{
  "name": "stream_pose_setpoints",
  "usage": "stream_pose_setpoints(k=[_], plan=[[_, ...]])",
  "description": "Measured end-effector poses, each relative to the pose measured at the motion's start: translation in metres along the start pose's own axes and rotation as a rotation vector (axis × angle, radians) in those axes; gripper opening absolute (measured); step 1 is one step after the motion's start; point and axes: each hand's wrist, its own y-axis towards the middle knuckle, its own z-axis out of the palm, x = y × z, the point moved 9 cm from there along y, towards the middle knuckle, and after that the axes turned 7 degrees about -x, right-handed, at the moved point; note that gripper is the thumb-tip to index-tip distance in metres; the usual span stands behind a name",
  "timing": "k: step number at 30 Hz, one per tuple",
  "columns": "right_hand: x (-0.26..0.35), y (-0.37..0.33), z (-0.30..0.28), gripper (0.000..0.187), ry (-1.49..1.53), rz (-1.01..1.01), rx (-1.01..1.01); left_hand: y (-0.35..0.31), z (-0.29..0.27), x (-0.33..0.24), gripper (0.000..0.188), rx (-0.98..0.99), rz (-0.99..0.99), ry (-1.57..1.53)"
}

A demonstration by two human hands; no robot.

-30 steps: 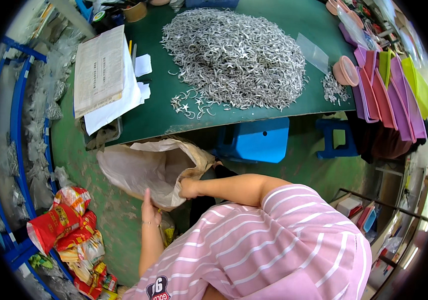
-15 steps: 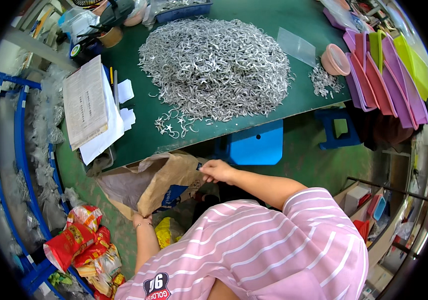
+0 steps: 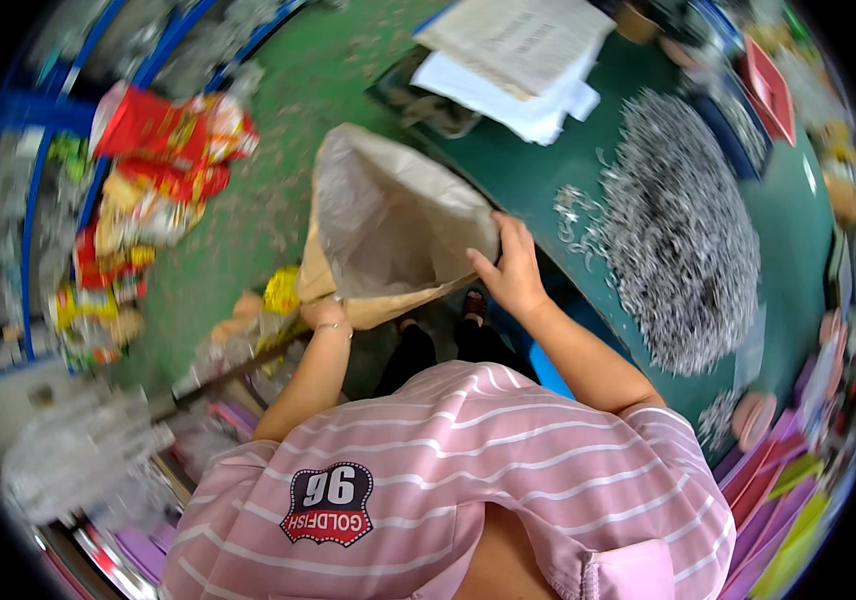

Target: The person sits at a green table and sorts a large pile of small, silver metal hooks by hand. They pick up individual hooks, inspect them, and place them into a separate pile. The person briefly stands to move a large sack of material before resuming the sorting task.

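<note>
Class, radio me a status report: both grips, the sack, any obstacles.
Left grip holding paper sack, near-left side; right grip on its right rim. Mouth open. Green table close on right.

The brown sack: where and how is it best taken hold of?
Probably by the rim of the brown sack, pinching its left and right edges from outside: the mouth gapes upward and the thin wall offers an edge. The right hand is at its right edge.
</note>
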Motion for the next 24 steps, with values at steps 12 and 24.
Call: stream_pose_setpoints(k=[12,24], plan=[[0.131,-0.077,0.21,0.079,0.169,0.027,1.438,-0.045,-0.025,-0.047,0.045,-0.199,-0.132,-0.314],[0.134,0.008,0.325,0.078,-0.376,-0.234,0.872,0.017,-0.14,0.058,0.054,-0.072,-0.881,-0.514]])
